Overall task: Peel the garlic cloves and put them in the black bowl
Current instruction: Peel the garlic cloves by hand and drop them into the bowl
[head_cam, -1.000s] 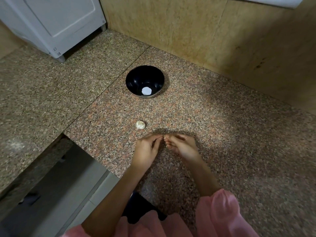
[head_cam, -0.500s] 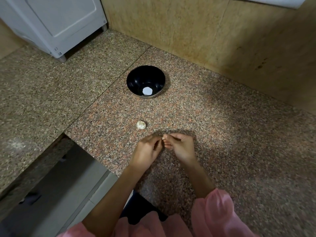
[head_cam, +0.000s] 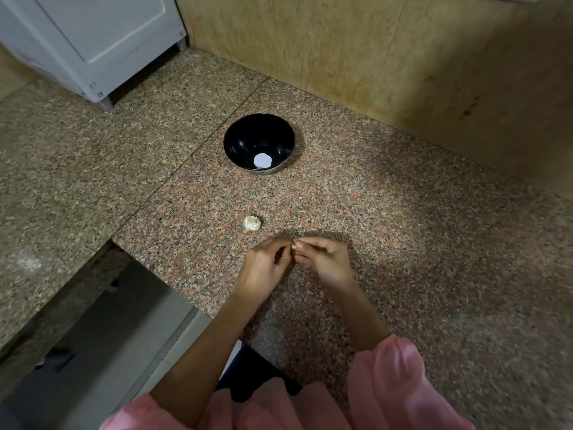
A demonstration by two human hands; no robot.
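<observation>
The black bowl (head_cam: 235, 141) stands on the granite counter (head_cam: 403, 228), with a bright white round spot at its bottom. A pale garlic piece (head_cam: 251, 223) lies on the counter between the bowl and my hands. My left hand (head_cam: 263, 268) and my right hand (head_cam: 325, 259) meet fingertip to fingertip just above the counter. Together they pinch a small garlic clove (head_cam: 293, 245), of which only a sliver shows between the fingers.
A white appliance (head_cam: 93, 41) stands at the back left. A tan tiled wall (head_cam: 403, 57) runs behind the bowl. The counter's front edge drops to the floor (head_cam: 108, 352) at the lower left. Pink sleeves fill the bottom of the view.
Both hands stay together at the same spot, fingers shifting slightly on the clove. The bowl and the loose garlic piece have not moved.
</observation>
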